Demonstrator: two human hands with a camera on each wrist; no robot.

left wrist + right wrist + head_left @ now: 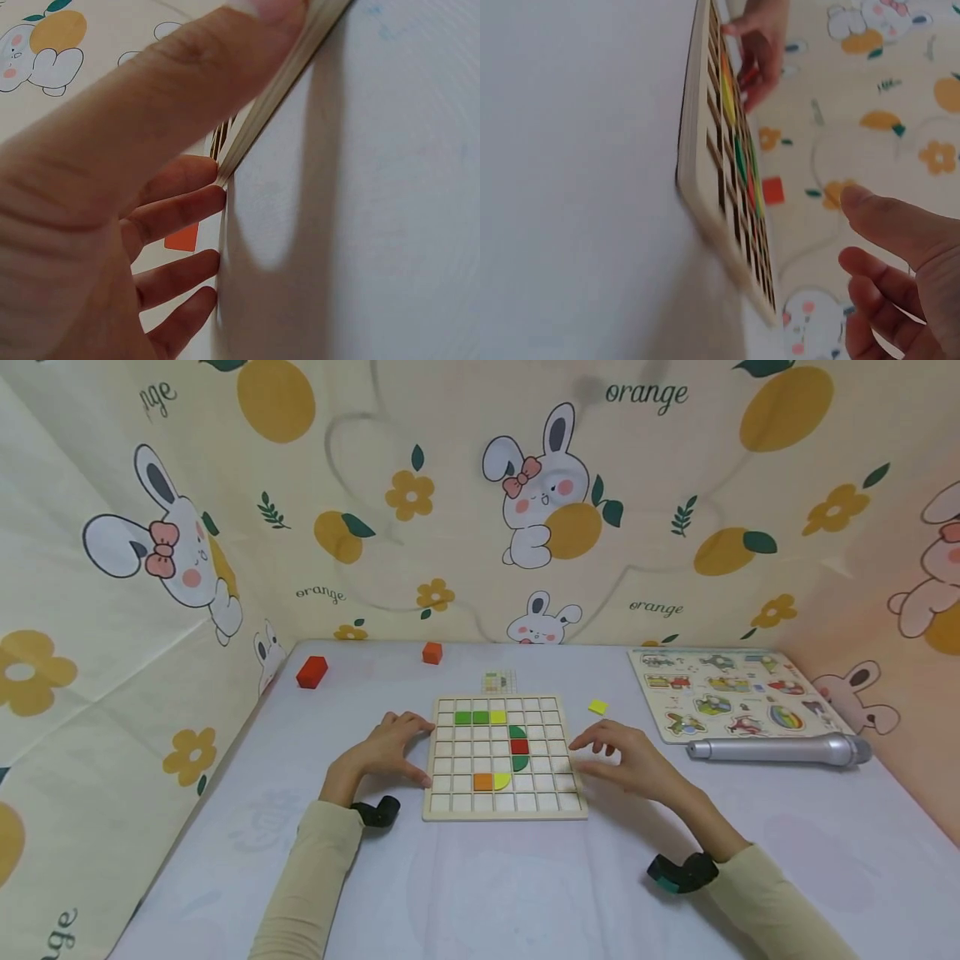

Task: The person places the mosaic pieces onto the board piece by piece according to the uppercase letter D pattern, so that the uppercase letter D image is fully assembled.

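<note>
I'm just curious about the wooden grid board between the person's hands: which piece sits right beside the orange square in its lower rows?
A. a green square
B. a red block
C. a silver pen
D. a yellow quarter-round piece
D: on the grid board, the orange square has a yellow quarter-round piece directly to its right; the green squares lie in an upper row, well apart from it.
</note>
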